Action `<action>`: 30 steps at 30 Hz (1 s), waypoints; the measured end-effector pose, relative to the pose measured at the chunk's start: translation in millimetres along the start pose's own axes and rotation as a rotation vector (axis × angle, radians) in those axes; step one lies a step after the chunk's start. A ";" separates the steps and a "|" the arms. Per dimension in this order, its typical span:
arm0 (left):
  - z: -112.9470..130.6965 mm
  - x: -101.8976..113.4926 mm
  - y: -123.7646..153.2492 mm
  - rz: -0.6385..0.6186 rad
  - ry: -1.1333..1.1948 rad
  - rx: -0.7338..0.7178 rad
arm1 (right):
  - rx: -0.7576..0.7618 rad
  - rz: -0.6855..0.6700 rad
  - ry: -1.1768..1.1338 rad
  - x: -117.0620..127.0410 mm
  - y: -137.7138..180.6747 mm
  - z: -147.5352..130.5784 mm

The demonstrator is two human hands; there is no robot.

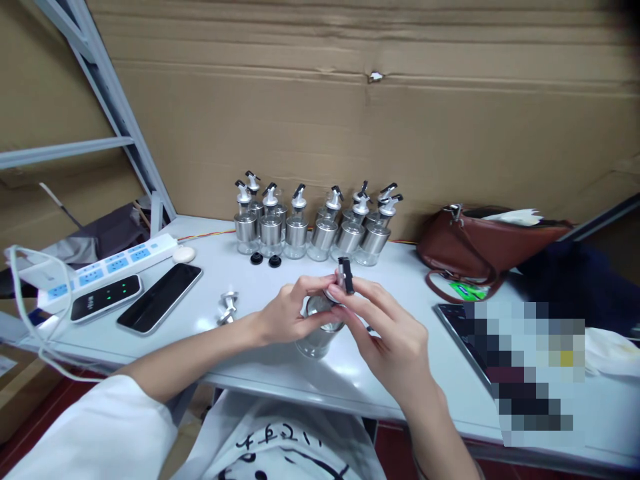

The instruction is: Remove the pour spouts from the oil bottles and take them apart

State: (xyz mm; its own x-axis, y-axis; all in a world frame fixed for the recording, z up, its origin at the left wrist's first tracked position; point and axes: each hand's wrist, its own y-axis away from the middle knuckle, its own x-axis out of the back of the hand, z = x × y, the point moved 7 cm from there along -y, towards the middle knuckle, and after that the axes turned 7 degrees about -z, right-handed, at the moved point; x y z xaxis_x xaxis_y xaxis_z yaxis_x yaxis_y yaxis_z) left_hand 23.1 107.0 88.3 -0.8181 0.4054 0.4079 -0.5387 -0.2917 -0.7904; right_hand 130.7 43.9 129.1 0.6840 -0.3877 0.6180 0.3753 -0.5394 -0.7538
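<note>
Near the front of the table stands a glass oil bottle (316, 345) with a metal sleeve, partly covered by my hands. My left hand (287, 312) is closed around its neck. The fingers of my right hand (387, 327) pinch a pour spout (344, 275) with a black flip lid at the bottle's mouth. How deep the spout sits in the neck is hidden by the fingers. Left of my left wrist lie loose silver spout pieces (229, 308). Farther back, several similar bottles (297, 233) with spouts stand grouped, and two small black caps (256, 259) lie before them.
On the left are a white power strip (107, 270), a black device with green lights (107, 298), a phone (160, 298) and a round white object (183, 255). A brown bag (480, 247) and a partly blurred tablet-like device (463, 333) lie right. Cardboard (350, 120) stands behind.
</note>
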 end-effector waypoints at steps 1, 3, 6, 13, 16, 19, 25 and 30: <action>1.4 0.3 0.0 0.005 -0.023 -0.007 | -0.005 0.002 -0.009 0.8 0.1 0.6; 4.6 1.4 -0.4 0.011 -0.066 -0.021 | -0.009 0.021 -0.020 2.6 0.6 1.4; 7.5 1.8 -1.6 -0.008 -0.076 -0.010 | 0.010 0.049 -0.026 3.6 1.2 0.2; 5.4 9.9 -5.8 -0.021 -0.230 0.011 | -0.009 -0.071 -0.022 -14.2 5.2 8.6; -0.8 23.0 -9.7 0.042 -0.577 0.040 | -0.073 -0.057 0.017 -15.6 11.7 16.8; -17.1 37.1 -17.2 0.031 -0.890 0.227 | -0.134 0.046 0.030 -4.5 17.6 19.8; -59.5 59.0 -35.7 -0.174 -0.856 0.725 | -0.149 0.117 -0.008 9.7 18.1 14.0; -82.5 72.7 -50.9 -0.194 -0.832 0.825 | -0.197 0.183 -0.033 12.8 23.4 14.2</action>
State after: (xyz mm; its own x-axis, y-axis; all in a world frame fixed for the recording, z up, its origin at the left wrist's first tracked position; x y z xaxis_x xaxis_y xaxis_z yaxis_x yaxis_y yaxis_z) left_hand 7.7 222.8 120.4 -0.4238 -0.0943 0.9008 -0.3861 -0.8809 -0.2739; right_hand 157.1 36.9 116.2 0.7505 -0.4692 0.4654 0.1171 -0.5987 -0.7923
